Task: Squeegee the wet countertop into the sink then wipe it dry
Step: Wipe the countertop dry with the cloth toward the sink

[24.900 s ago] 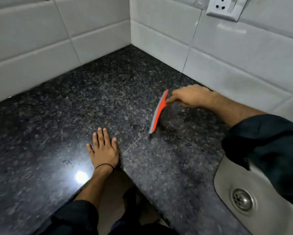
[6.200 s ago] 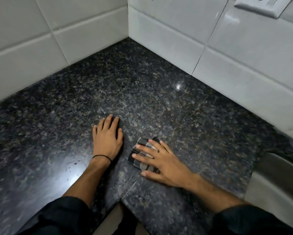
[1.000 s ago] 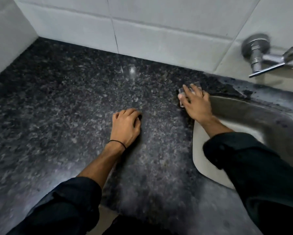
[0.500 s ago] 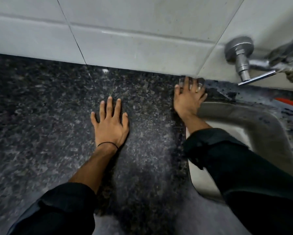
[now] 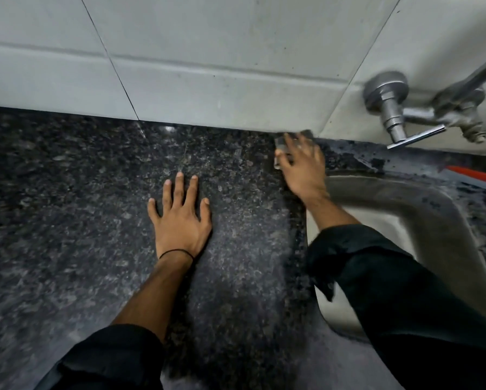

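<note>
My right hand [image 5: 302,164] presses a folded checked cloth [image 5: 281,146] flat on the dark speckled granite countertop [image 5: 81,198], close to the tiled wall and just left of the steel sink [image 5: 421,218]. The cloth shows only at my fingertips and is blurred. My left hand [image 5: 179,218] lies flat on the counter with fingers spread, holding nothing, a black band on its wrist. The orange squeegee [image 5: 475,175] lies on the counter strip behind the sink, at the right edge. Wet patches [image 5: 357,159] glisten behind the sink.
A metal tap [image 5: 396,116] with a lever handle juts from the white tiled wall [image 5: 208,66] above the sink's back corner. The counter's front edge runs along the bottom of the view between my dark sleeves.
My right hand has slid the cloth a little further back toward the wall at the sink's corner. My left hand stays flat on the counter. The view has shifted slightly right.
</note>
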